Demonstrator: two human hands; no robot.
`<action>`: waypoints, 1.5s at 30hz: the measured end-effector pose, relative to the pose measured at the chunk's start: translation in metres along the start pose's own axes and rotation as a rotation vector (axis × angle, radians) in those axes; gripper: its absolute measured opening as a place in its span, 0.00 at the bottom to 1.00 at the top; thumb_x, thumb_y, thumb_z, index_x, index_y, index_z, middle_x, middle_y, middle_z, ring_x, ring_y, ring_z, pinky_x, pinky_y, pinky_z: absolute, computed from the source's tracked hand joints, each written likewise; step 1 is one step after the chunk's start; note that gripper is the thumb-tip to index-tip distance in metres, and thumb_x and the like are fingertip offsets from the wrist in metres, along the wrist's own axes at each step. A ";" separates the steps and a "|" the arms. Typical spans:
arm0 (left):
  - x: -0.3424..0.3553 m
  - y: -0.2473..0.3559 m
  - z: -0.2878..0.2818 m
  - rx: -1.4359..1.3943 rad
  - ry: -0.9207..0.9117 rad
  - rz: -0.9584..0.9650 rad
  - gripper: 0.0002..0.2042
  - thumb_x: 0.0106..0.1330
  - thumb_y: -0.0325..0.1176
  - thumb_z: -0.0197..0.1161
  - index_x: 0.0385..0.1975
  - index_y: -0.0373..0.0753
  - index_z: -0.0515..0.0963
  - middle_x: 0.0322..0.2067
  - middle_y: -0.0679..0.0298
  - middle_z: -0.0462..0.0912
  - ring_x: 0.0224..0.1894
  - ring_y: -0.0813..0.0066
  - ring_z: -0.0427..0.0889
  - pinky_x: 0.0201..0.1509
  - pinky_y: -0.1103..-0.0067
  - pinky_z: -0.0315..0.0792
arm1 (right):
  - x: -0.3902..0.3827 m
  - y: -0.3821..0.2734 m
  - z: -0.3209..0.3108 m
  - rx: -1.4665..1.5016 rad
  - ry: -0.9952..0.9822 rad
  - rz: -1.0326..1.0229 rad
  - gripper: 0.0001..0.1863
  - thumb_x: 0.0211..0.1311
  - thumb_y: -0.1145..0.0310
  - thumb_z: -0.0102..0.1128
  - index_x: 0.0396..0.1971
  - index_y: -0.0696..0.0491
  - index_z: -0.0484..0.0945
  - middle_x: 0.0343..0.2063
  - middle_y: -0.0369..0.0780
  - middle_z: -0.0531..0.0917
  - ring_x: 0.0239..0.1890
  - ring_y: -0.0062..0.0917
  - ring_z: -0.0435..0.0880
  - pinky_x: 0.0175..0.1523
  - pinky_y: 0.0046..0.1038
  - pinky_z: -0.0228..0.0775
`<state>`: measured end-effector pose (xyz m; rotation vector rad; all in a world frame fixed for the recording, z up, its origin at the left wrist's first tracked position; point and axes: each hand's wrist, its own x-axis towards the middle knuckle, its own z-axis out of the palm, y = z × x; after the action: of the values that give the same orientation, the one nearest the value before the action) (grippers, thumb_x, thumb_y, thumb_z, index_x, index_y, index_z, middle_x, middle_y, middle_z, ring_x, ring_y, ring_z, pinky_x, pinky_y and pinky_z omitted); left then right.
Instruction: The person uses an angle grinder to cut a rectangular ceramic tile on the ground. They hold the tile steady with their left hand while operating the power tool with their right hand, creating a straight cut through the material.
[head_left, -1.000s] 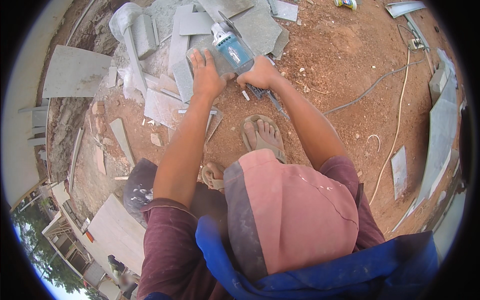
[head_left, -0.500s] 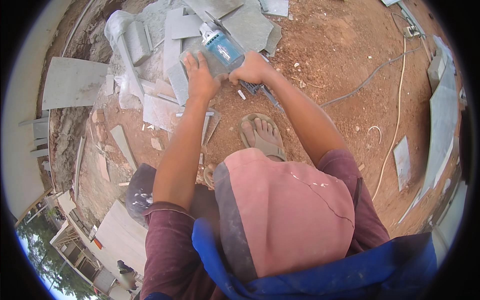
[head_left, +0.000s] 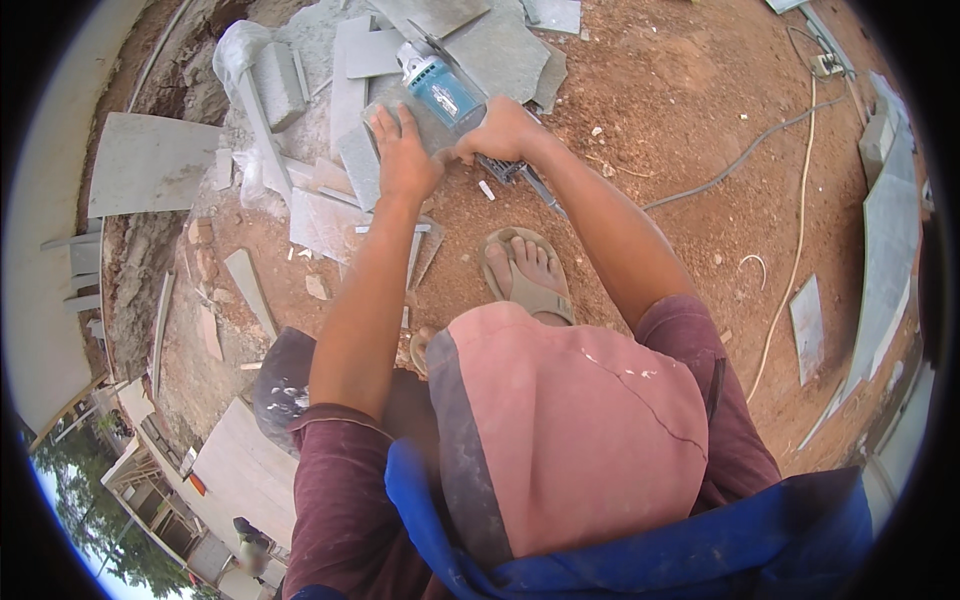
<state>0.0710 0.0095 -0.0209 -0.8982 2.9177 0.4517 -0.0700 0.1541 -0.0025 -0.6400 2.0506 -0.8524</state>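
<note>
A blue and grey angle grinder [head_left: 440,85] lies over a grey stone tile piece [head_left: 372,150] on the red dirt ground. My right hand [head_left: 505,133] grips the grinder's rear body. My left hand [head_left: 402,153] presses flat on the tile piece just left of the tool, fingers spread. The grinder's disc end points away from me toward a heap of cut tiles [head_left: 480,40]. My sandalled foot [head_left: 528,275] stands below the hands.
Grey tile offcuts [head_left: 320,220] litter the ground at left, beside a large slab [head_left: 150,165] and a plastic-wrapped block [head_left: 262,75]. A power cable [head_left: 740,170] and a pale cord [head_left: 795,250] run across the dirt at right. Long slabs [head_left: 885,260] lean at the far right.
The view has shifted slightly, so hands and grinder sit a little further right. Both hands keep their hold on the tile and the grinder.
</note>
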 end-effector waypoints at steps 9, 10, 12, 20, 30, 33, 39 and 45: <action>-0.001 0.000 0.000 -0.028 -0.002 -0.005 0.56 0.57 0.43 0.82 0.80 0.27 0.51 0.80 0.32 0.42 0.83 0.36 0.41 0.85 0.61 0.48 | 0.006 -0.003 -0.002 0.055 -0.039 -0.013 0.25 0.27 0.57 0.77 0.23 0.64 0.86 0.31 0.54 0.89 0.33 0.41 0.89 0.40 0.34 0.81; -0.001 0.001 -0.001 -0.030 -0.004 -0.007 0.56 0.57 0.43 0.81 0.80 0.27 0.51 0.80 0.32 0.42 0.83 0.36 0.41 0.85 0.61 0.48 | 0.008 -0.002 -0.001 0.059 -0.027 -0.027 0.25 0.27 0.57 0.77 0.22 0.64 0.86 0.30 0.54 0.89 0.32 0.41 0.89 0.39 0.34 0.81; -0.001 0.003 -0.002 -0.034 -0.007 -0.012 0.56 0.57 0.42 0.81 0.80 0.27 0.50 0.80 0.32 0.42 0.83 0.36 0.41 0.85 0.61 0.48 | 0.011 0.000 0.000 0.067 -0.003 -0.053 0.24 0.27 0.57 0.77 0.21 0.64 0.85 0.28 0.53 0.89 0.31 0.40 0.88 0.38 0.34 0.81; -0.002 0.005 0.000 0.007 0.010 -0.020 0.57 0.57 0.46 0.82 0.80 0.27 0.50 0.80 0.32 0.42 0.83 0.35 0.40 0.85 0.61 0.49 | 0.008 -0.002 0.000 0.076 0.068 -0.104 0.28 0.30 0.57 0.79 0.25 0.68 0.84 0.28 0.54 0.88 0.32 0.40 0.89 0.39 0.34 0.81; -0.004 0.007 -0.002 -0.004 0.001 -0.018 0.58 0.58 0.50 0.81 0.79 0.24 0.51 0.79 0.29 0.43 0.83 0.33 0.41 0.85 0.59 0.49 | 0.022 -0.008 -0.004 0.083 0.049 -0.095 0.37 0.31 0.55 0.77 0.34 0.75 0.83 0.34 0.62 0.88 0.39 0.44 0.91 0.44 0.35 0.83; -0.005 0.005 -0.004 -0.007 0.000 -0.019 0.58 0.58 0.50 0.81 0.79 0.25 0.51 0.79 0.29 0.43 0.83 0.33 0.41 0.85 0.59 0.49 | 0.019 -0.013 -0.006 0.061 0.041 -0.085 0.38 0.30 0.55 0.77 0.37 0.76 0.83 0.36 0.62 0.88 0.40 0.45 0.91 0.44 0.35 0.83; -0.004 0.006 -0.004 0.006 0.003 -0.016 0.58 0.58 0.50 0.81 0.79 0.25 0.51 0.80 0.30 0.42 0.83 0.34 0.41 0.85 0.60 0.49 | 0.024 -0.008 -0.003 0.031 0.039 -0.086 0.37 0.30 0.54 0.77 0.34 0.75 0.83 0.36 0.62 0.88 0.40 0.45 0.91 0.45 0.36 0.83; 0.001 0.010 -0.011 0.068 -0.039 -0.091 0.63 0.53 0.54 0.83 0.80 0.27 0.48 0.81 0.34 0.42 0.84 0.38 0.39 0.85 0.57 0.47 | 0.021 -0.015 -0.008 0.036 0.006 -0.064 0.32 0.29 0.55 0.76 0.27 0.71 0.84 0.32 0.60 0.88 0.35 0.45 0.90 0.42 0.35 0.82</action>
<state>0.0649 0.0133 -0.0085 -0.9968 2.8242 0.3583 -0.0864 0.1328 0.0023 -0.6875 2.0251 -0.9275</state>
